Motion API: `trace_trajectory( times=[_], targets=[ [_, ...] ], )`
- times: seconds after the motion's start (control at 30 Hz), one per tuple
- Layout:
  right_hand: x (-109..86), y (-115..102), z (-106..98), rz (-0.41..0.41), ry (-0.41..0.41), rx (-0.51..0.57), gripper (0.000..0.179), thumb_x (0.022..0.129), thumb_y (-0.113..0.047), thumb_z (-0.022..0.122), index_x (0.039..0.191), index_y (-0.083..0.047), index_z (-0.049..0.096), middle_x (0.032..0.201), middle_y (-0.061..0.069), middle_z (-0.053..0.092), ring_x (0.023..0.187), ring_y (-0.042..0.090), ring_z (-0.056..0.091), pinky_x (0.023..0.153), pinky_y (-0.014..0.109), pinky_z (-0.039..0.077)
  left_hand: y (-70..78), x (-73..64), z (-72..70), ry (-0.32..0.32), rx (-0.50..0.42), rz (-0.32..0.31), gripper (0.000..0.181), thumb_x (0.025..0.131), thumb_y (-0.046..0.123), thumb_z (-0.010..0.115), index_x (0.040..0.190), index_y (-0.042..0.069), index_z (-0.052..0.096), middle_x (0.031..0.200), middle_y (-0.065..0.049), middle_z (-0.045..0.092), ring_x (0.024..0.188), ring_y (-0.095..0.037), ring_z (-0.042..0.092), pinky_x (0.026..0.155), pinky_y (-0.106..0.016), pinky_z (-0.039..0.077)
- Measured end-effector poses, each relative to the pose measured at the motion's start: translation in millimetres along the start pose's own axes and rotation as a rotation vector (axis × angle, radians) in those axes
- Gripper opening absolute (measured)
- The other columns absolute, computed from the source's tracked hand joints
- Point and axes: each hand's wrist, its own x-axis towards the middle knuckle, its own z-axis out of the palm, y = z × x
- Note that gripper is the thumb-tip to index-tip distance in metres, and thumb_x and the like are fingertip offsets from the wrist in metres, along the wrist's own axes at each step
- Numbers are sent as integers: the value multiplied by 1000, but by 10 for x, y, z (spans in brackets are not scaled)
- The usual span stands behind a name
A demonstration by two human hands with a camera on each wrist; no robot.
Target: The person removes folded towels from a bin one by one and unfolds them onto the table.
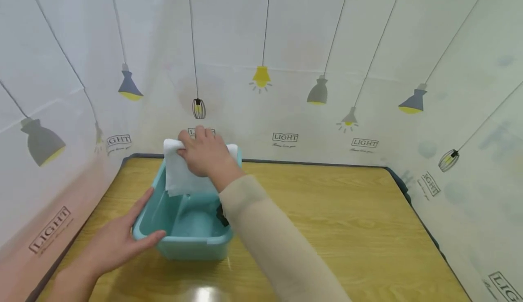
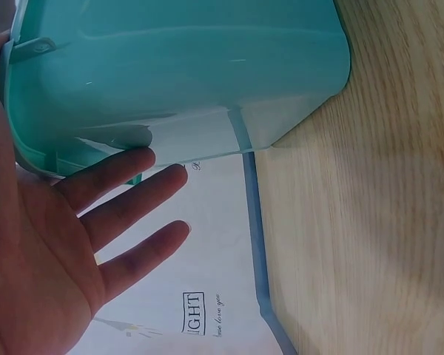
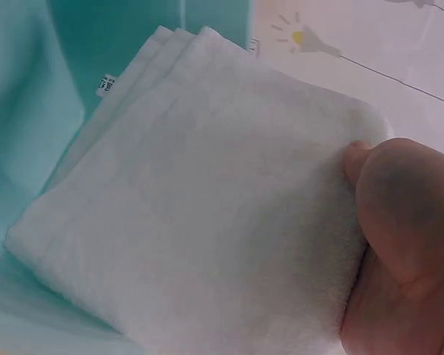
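A folded white towel (image 1: 185,179) hangs partly inside a teal plastic bin (image 1: 192,250), at its far end. My right hand (image 1: 204,152) pinches the towel by its upper edge, thumb on the near face. In the right wrist view the towel (image 3: 200,200) shows several stacked layers and a small label on one edge. My left hand (image 1: 118,238) rests against the bin's near left corner, its thumb by the front rim. Seen from the left wrist, the fingers of that hand (image 2: 52,251) are straight and spread along the bin's outer wall (image 2: 192,81).
A black object (image 1: 222,215) lies inside the bin at the right, partly hidden by my right sleeve (image 1: 265,229). The bin stands on a wood-grain table (image 1: 347,229). Pale cloth (image 1: 286,111) printed with lamps surrounds the table on the far side and both flanks.
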Motion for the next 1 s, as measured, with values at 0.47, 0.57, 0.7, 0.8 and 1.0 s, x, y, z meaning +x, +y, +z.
trace_trajectory(
  times=[0.47, 0.57, 0.7, 0.8, 1.0],
  targets=[
    [-393, 309, -573, -29, 158, 24, 43, 118, -54, 33, 156, -35, 36, 128, -1, 47, 112, 17, 46, 94, 30, 43, -26, 37, -12, -35, -2, -21, 111, 100, 60, 74, 179, 27, 3, 143, -46, 59, 106, -47, 74, 76, -60, 60],
    [-500, 393, -664, -43, 175, 9, 43, 118, -54, 31, 156, -34, 35, 124, -1, 46, 109, 18, 45, 91, 29, 42, -27, 41, 0, -24, 0, -12, 110, 100, 59, 74, 179, 27, 4, 146, -47, 57, 107, -49, 74, 77, -61, 60],
    [-644, 510, -745, -63, 205, 4, 43, 118, -53, 30, 156, -32, 35, 122, 1, 45, 106, 19, 44, 90, 30, 40, -18, 45, 13, -19, 2, -8, 110, 100, 59, 74, 179, 26, 4, 148, -47, 55, 108, -49, 73, 78, -63, 60],
    [-762, 605, -780, -68, 231, 2, 42, 118, -53, 31, 153, -30, 36, 120, 2, 44, 105, 20, 44, 90, 30, 40, -9, 41, 23, -18, 2, -2, 110, 100, 58, 74, 179, 25, 4, 149, -48, 53, 110, -53, 73, 80, -65, 60],
    [-1002, 790, -819, -64, 258, 8, 38, 118, -51, 34, 150, -29, 38, 117, 3, 45, 103, 21, 44, 89, 30, 39, -5, 33, 31, -9, -1, 14, 110, 100, 54, 76, 179, 25, 4, 151, -50, 49, 114, -60, 70, 81, -70, 59]
  ],
)
